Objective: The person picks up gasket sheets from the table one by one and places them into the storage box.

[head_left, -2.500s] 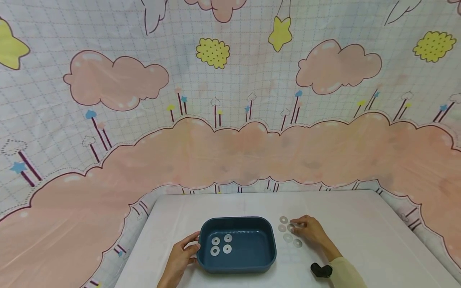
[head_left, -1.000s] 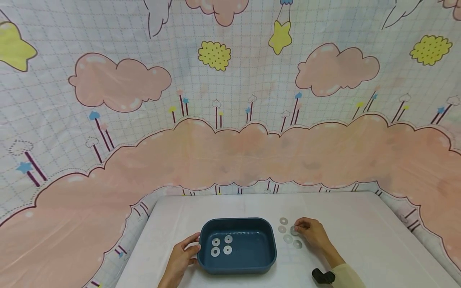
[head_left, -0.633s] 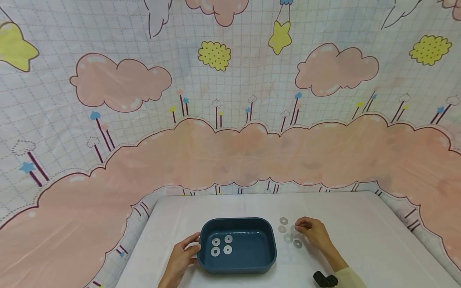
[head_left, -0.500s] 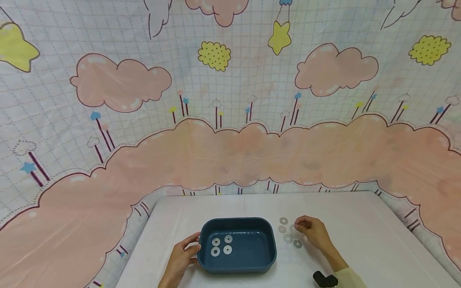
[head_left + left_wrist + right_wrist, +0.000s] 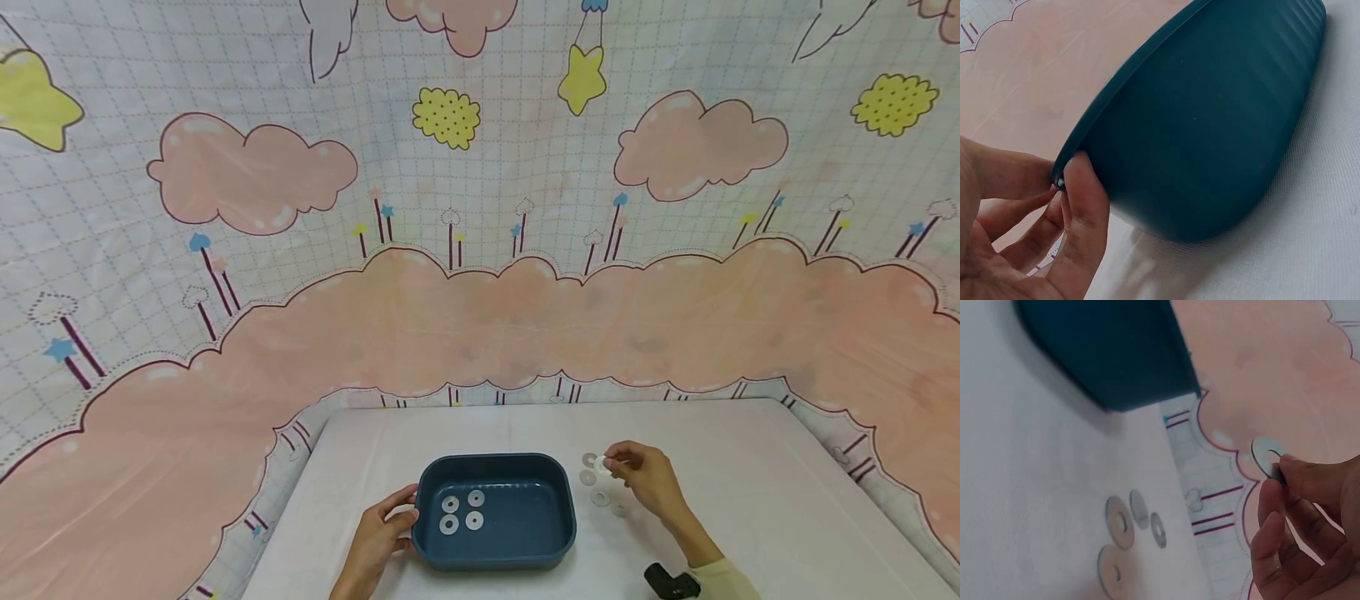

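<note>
My left hand (image 5: 375, 533) grips the tray (image 5: 525, 533); my right hand (image 5: 652, 481) pinches one washer (image 5: 1259, 457). Four washers (image 5: 454, 525) lie inside, four others (image 5: 1114, 524) on the worktop (image 5: 450, 429) beside my right hand: about half done, I'd judge.

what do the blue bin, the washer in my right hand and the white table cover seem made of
Blue bin: probably moulded plastic, from its smooth, faintly shiny, one-piece wall. Washer: likely metal, perhaps steel, with a dull silvery-grey face and thin edge. Table cover: seemingly woven cloth, matte, with a fine mesh texture.
</note>
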A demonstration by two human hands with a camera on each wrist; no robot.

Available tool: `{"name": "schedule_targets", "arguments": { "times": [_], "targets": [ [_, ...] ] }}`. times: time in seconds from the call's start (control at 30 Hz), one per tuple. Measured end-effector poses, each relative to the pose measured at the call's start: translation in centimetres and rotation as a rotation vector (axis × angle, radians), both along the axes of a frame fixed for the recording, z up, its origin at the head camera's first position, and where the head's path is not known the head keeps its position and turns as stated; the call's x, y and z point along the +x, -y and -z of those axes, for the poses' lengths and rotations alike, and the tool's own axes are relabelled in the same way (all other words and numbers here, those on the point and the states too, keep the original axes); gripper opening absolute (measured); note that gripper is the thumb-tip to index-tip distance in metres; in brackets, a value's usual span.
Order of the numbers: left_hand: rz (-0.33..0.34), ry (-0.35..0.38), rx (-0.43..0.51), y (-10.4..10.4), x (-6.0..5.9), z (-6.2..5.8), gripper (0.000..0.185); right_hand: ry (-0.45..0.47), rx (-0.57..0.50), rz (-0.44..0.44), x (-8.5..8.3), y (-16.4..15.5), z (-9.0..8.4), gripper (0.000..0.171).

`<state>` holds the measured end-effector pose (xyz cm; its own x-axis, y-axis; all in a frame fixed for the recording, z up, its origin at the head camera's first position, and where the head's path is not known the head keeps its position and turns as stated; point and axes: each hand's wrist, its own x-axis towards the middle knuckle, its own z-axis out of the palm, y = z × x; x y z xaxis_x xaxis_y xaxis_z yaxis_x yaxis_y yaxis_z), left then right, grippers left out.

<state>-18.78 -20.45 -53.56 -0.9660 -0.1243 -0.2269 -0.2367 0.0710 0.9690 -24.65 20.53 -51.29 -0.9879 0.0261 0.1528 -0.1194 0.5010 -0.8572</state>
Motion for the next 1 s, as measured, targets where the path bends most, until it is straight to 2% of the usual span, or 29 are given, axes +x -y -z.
{"name": "schedule_targets", "arguments": {
  "times": [0.27, 0.63, 1.0],
  "targets": [
    [0.002, -0.004, -0.001, 0.0, -0.1, 0.1, 0.047, -0.016, -0.067, -0.034, 0.4, 1.0, -1.5, 0.01],
    [0.002, 0.008, -0.002, 0.0, -0.2, 0.0, 0.048, 0.026, -0.197, -0.109, 1.0, 2.6, -3.1, 0.013],
    [0.005, 0.004, 0.001, 0.0, -0.2, 0.0, 0.048, 0.084, -0.291, -0.207, 1.4, 4.5, -3.3, 0.02]
  ]
}}
